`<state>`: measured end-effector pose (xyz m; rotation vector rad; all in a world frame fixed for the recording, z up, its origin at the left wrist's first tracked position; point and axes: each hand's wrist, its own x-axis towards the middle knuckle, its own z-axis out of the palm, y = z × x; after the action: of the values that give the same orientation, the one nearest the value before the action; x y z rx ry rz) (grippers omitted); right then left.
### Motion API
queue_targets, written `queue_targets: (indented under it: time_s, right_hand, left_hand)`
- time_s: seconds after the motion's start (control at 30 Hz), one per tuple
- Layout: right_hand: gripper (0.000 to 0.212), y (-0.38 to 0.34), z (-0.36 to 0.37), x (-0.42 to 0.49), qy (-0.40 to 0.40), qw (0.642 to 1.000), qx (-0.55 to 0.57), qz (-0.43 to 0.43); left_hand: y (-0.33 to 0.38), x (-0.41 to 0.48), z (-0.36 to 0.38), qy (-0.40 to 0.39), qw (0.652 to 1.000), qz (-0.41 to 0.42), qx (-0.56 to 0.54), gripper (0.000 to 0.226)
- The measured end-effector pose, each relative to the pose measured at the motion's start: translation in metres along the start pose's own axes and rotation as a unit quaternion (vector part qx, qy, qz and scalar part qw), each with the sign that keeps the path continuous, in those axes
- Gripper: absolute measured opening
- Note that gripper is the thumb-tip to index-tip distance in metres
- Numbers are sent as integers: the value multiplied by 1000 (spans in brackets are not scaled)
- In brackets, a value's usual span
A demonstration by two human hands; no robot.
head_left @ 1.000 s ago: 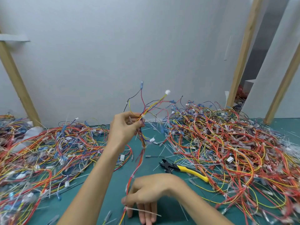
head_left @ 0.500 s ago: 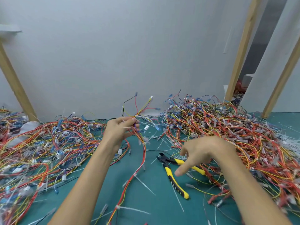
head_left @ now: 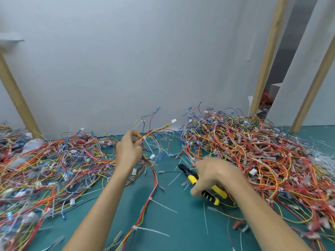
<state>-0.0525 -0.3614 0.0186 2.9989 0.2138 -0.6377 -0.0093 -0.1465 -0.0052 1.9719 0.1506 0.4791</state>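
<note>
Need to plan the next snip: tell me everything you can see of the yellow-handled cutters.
The cutters have short black metal blades and yellow handles with black grip ribs, seemingly plastic-coated. They lie low on the teal table, nose pointing up-left, beside the right-side wire heap. The right hand curls over the handles.

Yellow handles banded black on cutters (head_left: 192, 178); red, orange, yellow strands in wire bundle (head_left: 154, 180), white ties (head_left: 164, 205) across it; teal table (head_left: 181, 227); mostly red-orange right pile (head_left: 253, 151), bluer left pile (head_left: 54, 163); pale grey wall (head_left: 145, 60).
</note>
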Motion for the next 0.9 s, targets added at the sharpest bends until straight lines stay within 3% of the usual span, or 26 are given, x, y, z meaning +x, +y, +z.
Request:
queue_targets:
  time_s: [0.17,0.23,0.37,0.5,0.57,0.73,0.8,0.9]
  right_hand:
    - [53,50,-18,-4,10,973,221,-57]
    - [41,67,-19,-4,49,940,318,-110]
    - [6,77,-16,1,149,813,530,-190]
    - [18,65,-14,8,166,680,677,-227]
    - [22,57,-8,14,125,675,690,-232]
    - [21,16,25,39,81,718,655,-219]
    - [20,2,38,49,70,731,646,-210]
    - [14,-6,45,58,89,740,637,-198]
  left_hand:
    - [26,8,-8,-37,996,-16,-82,17]
    - [41,17,-13,-64,993,2,-102,21]
    - [49,24,-10,-103,992,21,-68,15]
    - [14,-9,22,-139,988,-63,-30,12]
    - [-11,-35,37,-140,988,-63,32,9]
    - [-37,-68,45,-156,971,58,172,30]
    - [-37,-72,44,-147,936,112,301,32]
    - [-35,-80,42,-61,881,141,448,37]
